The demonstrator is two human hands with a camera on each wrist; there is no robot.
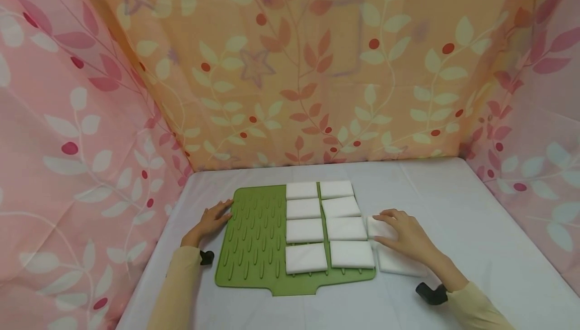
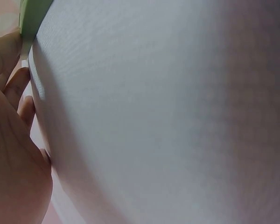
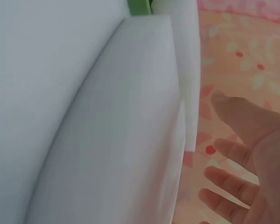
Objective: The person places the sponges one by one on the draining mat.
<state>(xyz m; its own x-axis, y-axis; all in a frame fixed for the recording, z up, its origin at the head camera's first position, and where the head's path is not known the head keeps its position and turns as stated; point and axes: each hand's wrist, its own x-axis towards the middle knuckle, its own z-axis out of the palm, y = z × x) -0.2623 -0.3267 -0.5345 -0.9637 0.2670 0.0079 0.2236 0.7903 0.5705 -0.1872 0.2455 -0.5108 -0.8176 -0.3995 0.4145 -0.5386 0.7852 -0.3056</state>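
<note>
A green ridged mat point(image 1: 246, 282) lies on the white table. On its right half sit several white rectangular blocks that look like sponges point(image 1: 304, 230), in two columns. My left hand point(image 1: 213, 221) touches the mat's left edge with its fingertips; in the left wrist view the fingers point(image 2: 18, 86) lie at the green edge point(image 2: 35, 14). Just right of the mat, my right hand point(image 1: 408, 237) hovers over two more white sponges, one farther back point(image 1: 378, 228) and one nearer point(image 1: 399, 264). In the right wrist view its fingers are spread, apart from the big white sponge point(image 3: 116, 116).
The white tablecloth point(image 1: 457, 209) extends around the mat. Patterned fabric walls point(image 1: 317, 68) enclose the table at the back and both sides. Black camera mounts sit at the left wrist point(image 1: 207, 257) and right wrist point(image 1: 431, 294).
</note>
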